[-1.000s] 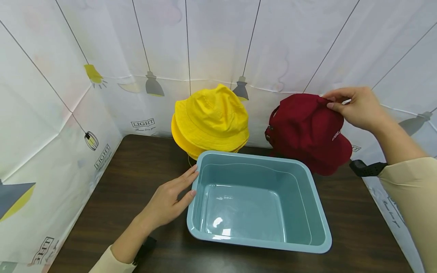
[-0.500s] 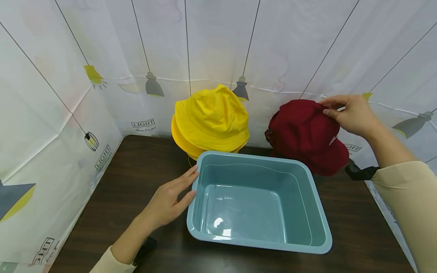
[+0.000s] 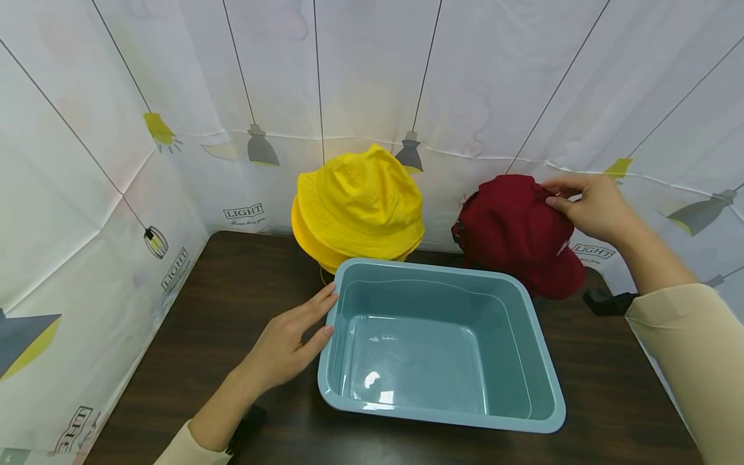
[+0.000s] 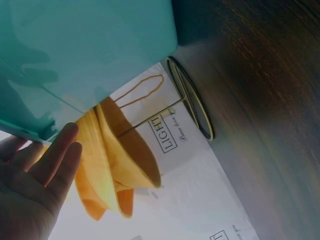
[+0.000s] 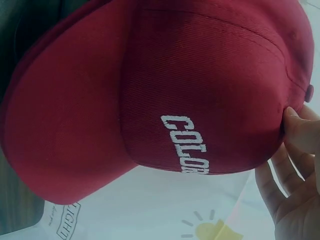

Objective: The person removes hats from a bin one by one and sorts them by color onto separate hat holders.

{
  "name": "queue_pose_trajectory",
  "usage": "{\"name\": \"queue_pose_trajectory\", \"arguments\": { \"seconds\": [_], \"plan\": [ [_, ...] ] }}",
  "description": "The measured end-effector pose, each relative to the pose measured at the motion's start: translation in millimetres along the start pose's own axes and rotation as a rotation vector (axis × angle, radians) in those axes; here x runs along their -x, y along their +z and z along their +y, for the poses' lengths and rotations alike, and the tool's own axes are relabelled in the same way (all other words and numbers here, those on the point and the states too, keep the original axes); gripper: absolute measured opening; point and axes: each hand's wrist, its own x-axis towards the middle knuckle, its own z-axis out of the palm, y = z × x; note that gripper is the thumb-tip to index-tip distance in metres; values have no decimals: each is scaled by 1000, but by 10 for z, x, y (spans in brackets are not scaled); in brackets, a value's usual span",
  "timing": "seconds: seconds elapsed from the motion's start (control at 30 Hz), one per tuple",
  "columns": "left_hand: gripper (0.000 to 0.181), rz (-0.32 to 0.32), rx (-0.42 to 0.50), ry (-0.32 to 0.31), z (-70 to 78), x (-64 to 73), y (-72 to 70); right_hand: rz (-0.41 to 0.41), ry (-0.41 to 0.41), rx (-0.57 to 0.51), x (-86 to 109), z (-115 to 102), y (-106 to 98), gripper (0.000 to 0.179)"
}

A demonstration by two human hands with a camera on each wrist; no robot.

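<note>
My right hand [image 3: 599, 200] pinches the crown of a dark red baseball cap [image 3: 514, 226] between thumb and fingers. White embroidered letters [image 5: 185, 145] and the curved brim [image 5: 65, 110] show in the right wrist view. The cap is at the back right, behind a blue-grey plastic tub [image 3: 418, 355]. My left hand [image 3: 285, 342] rests on the tub's left rim with its fingers stretched out. Near it, behind the tub, yellow bucket hats [image 3: 363, 203] are stacked one over another. The left wrist view shows them from below, on a thin wire stand [image 4: 192, 102].
A dark wood-grain table [image 3: 174, 361] bears the tub and hats. Close behind it hangs a white curtain [image 3: 372, 77] printed with lamps, which also runs along the left side. A black strap [image 3: 607, 302] is around the right wrist.
My right hand has moved down and to the left with the crown of the red cap. The cap has turned, so its lettering is less visible from the head. The left hand stays in place.
</note>
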Motion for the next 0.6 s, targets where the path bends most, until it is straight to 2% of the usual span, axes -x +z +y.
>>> {"name": "queue_pose_trajectory", "arguments": {
  "seconds": [0.33,0.6],
  "plan": [
    [54,8,-10,12,-20,7,12,17,-29,-14,67,56,56,32],
    [54,3,-21,12,-27,3,-3,54,-38,-8,122,36,10,36]
  ]
}}
